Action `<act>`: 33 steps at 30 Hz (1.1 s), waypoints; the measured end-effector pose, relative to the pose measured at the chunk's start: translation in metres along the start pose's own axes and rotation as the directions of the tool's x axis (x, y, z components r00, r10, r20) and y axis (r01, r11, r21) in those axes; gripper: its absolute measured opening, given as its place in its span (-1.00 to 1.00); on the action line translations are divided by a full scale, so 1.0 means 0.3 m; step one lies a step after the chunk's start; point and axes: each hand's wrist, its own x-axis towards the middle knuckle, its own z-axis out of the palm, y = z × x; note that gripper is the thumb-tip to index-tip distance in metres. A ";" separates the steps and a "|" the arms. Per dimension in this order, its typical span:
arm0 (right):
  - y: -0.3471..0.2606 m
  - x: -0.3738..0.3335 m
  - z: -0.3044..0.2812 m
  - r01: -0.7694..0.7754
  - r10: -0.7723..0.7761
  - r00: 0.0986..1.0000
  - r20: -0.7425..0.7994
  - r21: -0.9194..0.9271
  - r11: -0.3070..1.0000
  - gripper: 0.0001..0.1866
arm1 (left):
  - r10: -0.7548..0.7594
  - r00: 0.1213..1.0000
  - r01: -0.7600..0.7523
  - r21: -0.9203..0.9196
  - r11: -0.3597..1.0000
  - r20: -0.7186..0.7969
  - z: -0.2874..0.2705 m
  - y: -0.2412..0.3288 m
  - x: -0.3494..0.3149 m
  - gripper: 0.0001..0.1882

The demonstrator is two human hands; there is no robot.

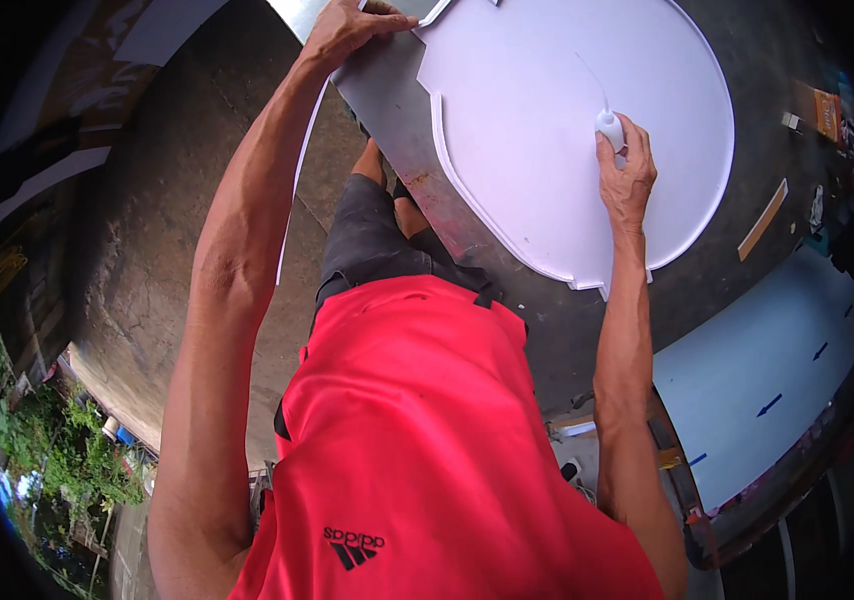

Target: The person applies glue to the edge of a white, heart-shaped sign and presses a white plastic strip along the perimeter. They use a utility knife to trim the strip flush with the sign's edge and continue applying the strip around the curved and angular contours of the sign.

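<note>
A large white panel point(547, 190) with a rounded outline lies on a dark worktable, and a thin raised white rim runs along much of its edge. At the panel's upper left, my left hand point(349, 32) is closed, with thumb and fingers at a narrow white strip point(301, 165). A long length of that strip hangs down beside my left forearm. Over the panel, my right hand point(629, 170) grips a small white squeeze bottle point(609, 126) with a thin nozzle. The nozzle points away from me, above the panel's surface; whether it touches cannot be made out.
The dark tabletop point(692, 270) surrounds the panel, its metal-grey edge on my left. A light-coloured flat strip point(763, 220) and an orange packet point(827, 116) lie to the right. A pale blue sheet point(777, 370) sits at the lower right. Concrete floor point(147, 270) spreads at left.
</note>
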 end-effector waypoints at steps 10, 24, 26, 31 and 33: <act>-0.086 0.111 0.127 0.311 -0.304 0.950 0.070 -0.135 0.941 -0.63 | -0.063 0.998 0.064 -0.058 0.996 0.015 0.009 -0.012 0.015 -0.57; -0.128 0.192 0.180 0.433 -0.421 0.901 0.100 -0.189 0.881 -0.64 | -0.063 0.998 0.060 -0.127 0.990 -0.020 -0.003 -0.010 0.009 -0.71; -0.131 0.199 0.183 0.439 -0.425 0.899 0.107 -0.199 0.876 -0.64 | -0.097 0.995 0.095 -0.147 0.985 -0.003 -0.004 -0.009 0.011 -0.72; -0.141 0.210 0.189 0.439 -0.420 0.898 0.130 -0.211 0.873 -0.64 | -0.092 0.996 0.091 -0.154 0.984 -0.001 -0.007 -0.014 0.010 -0.72; -0.150 0.211 0.189 0.435 -0.414 0.900 0.136 -0.214 0.875 -0.63 | -0.075 0.997 0.071 -0.147 0.987 -0.020 -0.006 -0.019 0.009 -0.71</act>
